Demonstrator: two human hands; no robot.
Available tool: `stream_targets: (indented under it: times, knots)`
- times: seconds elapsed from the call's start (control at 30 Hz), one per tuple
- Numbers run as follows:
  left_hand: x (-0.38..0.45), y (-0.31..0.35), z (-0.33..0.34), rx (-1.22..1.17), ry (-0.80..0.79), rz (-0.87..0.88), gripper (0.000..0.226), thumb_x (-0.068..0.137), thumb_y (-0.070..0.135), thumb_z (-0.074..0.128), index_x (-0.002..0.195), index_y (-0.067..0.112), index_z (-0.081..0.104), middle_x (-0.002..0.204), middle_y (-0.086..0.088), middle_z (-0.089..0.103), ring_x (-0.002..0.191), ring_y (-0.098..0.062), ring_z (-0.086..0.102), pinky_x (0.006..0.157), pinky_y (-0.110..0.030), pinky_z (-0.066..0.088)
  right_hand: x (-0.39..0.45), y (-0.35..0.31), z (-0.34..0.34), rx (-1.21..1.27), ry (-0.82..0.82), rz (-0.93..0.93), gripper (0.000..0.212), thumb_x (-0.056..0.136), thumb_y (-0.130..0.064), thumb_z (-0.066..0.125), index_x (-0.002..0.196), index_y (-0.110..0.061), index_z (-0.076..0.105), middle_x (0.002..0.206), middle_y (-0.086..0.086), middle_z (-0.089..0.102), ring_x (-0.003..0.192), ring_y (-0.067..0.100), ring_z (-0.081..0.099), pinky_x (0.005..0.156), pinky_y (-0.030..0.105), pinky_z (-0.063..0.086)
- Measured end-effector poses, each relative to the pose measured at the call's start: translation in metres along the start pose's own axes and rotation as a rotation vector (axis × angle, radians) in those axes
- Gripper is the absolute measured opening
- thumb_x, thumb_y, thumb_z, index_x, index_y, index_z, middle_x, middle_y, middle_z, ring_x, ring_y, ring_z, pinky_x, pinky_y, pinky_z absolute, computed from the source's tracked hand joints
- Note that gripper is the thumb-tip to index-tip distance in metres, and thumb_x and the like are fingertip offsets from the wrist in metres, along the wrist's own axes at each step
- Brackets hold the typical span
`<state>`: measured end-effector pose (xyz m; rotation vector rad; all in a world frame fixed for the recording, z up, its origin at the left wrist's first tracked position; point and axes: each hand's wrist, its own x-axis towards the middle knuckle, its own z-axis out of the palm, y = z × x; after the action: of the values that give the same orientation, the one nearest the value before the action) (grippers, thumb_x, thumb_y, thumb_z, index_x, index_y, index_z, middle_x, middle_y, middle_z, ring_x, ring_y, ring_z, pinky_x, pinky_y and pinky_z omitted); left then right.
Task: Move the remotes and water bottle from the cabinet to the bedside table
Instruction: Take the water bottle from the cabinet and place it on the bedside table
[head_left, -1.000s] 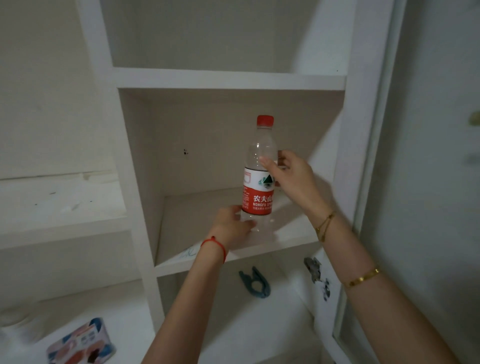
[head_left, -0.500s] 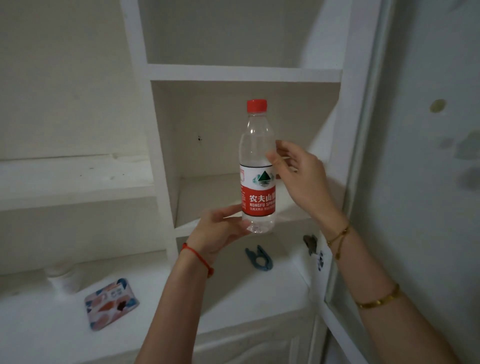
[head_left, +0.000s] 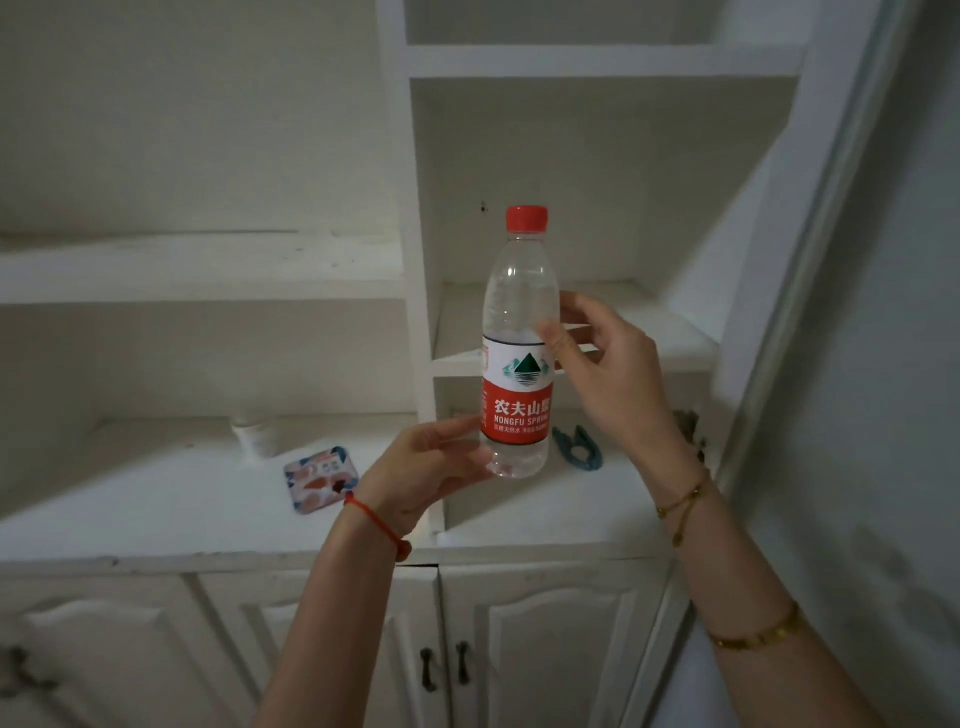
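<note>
We have lifted the bottle (head_left: 517, 358) clear of the cabinet (head_left: 571, 358), left hand (head_left: 431, 467) and right hand (head_left: 608, 374) fingers gripping it; bedside table next.

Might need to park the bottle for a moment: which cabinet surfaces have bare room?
The shelf behind the water bottle looks bare. The counter is free left of the patterned tin and white cup. Right of the divider, only the blue clip lies at the back; in front of it is open.
</note>
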<state>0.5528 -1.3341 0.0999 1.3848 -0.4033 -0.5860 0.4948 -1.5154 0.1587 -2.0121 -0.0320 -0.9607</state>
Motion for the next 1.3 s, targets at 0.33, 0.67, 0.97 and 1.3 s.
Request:
stream_targets:
  times: [0.33, 0.67, 0.97, 1.3]
  knots:
    - [-0.079, -0.044, -0.056, -0.051, 0.173, -0.063, 0.048, 0.086, -0.009, 0.058, 0.132, 0.005, 0.056, 0.115, -0.016, 0.071, 0.11, -0.028, 0.067, 0.095, -0.031, 0.054, -0.056, -0.017, 0.066, 0.156, -0.211, 0.012, 0.043, 0.09, -0.037, 0.061, 0.127, -0.016, 0.06, 0.111, -0.01, 0.067, 0.091, -0.007, 0.063, 0.071, 0.007, 0.05]
    - [-0.174, -0.09, -0.123, -0.08, 0.427, -0.103, 0.05, 0.084, -0.012, 0.058, 0.13, 0.008, 0.059, 0.113, -0.014, 0.072, 0.106, -0.026, 0.068, 0.095, -0.033, 0.054, -0.105, -0.05, 0.155, 0.298, -0.469, 0.009, 0.037, 0.086, -0.038, 0.067, 0.12, -0.024, 0.063, 0.104, -0.017, 0.067, 0.094, -0.003, 0.064, 0.072, 0.01, 0.053]
    - [-0.291, -0.108, -0.194, -0.13, 0.687, -0.124, 0.047, 0.088, -0.011, 0.055, 0.128, 0.012, 0.06, 0.112, -0.013, 0.073, 0.104, -0.024, 0.069, 0.098, -0.034, 0.052, -0.166, -0.117, 0.268, 0.442, -0.715, -0.019, 0.048, 0.082, -0.046, 0.063, 0.124, -0.021, 0.061, 0.108, -0.015, 0.067, 0.094, -0.002, 0.067, 0.076, 0.015, 0.056]
    - [-0.437, -0.118, -0.281, -0.186, 1.002, -0.148, 0.05, 0.088, -0.007, 0.059, 0.132, 0.015, 0.057, 0.116, -0.01, 0.072, 0.113, -0.028, 0.065, 0.104, -0.043, 0.046, -0.249, -0.224, 0.403, 0.615, -0.955, -0.065, 0.038, 0.08, -0.047, 0.065, 0.113, -0.03, 0.063, 0.105, -0.018, 0.069, 0.091, 0.0, 0.068, 0.074, 0.015, 0.055]
